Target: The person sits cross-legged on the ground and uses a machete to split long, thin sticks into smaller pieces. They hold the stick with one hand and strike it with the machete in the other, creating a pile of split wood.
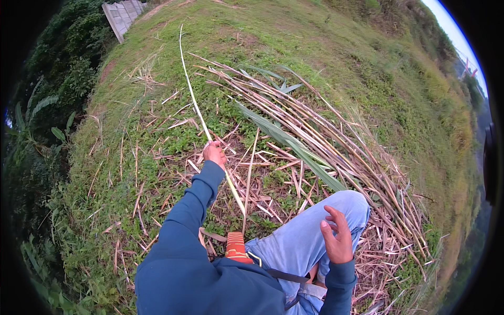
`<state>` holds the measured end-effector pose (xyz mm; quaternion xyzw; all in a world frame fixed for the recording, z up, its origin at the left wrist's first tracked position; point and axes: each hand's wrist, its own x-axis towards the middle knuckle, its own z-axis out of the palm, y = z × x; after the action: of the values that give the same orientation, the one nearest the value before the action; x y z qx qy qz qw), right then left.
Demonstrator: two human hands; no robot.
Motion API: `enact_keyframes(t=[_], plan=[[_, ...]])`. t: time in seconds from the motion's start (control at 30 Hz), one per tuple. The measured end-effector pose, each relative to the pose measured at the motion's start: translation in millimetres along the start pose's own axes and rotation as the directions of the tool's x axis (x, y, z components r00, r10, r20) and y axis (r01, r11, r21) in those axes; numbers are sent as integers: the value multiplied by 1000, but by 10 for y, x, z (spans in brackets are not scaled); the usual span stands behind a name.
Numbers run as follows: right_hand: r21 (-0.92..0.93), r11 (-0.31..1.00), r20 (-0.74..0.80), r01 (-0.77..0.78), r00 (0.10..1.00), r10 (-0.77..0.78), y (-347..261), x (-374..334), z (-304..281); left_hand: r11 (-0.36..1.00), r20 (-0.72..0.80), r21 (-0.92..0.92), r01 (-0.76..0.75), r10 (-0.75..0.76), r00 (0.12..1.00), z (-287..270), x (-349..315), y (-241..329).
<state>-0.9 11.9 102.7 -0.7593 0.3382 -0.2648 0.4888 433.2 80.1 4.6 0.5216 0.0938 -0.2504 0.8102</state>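
My left hand (214, 153) is closed around a long, pale, peeled reed stalk (195, 103). The stalk runs from near my lap far out over the grass, its thin tip pointing away from me. Raised beside my bent right knee, my right hand (337, 236) has its fingers apart, slightly curled, with nothing visible in them. A big bundle of unpeeled reed stalks (320, 134) lies on the ground to the right of the pale one. Long green leaves (289, 139) lie along the bundle's near side.
Dry husk strips (257, 184) litter the ground around me. An orange ribbed object (237, 245) rests at my lap. Grassy ground (252, 31) stretches ahead, with dark trees (42, 115) on the left and a grey panel fence (123, 18) at the far left.
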Motion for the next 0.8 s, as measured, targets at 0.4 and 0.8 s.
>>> enact_keyframes(t=[0.4,0.8], plan=[[325,902,-248,-283,895,370,706,-827,-875,996,-3,85,16,-16,1000,-944,816,473],[387,869,-191,-307,895,402,852,-943,-697,370,-248,922,115,336,909,-2153,1102,-833]])
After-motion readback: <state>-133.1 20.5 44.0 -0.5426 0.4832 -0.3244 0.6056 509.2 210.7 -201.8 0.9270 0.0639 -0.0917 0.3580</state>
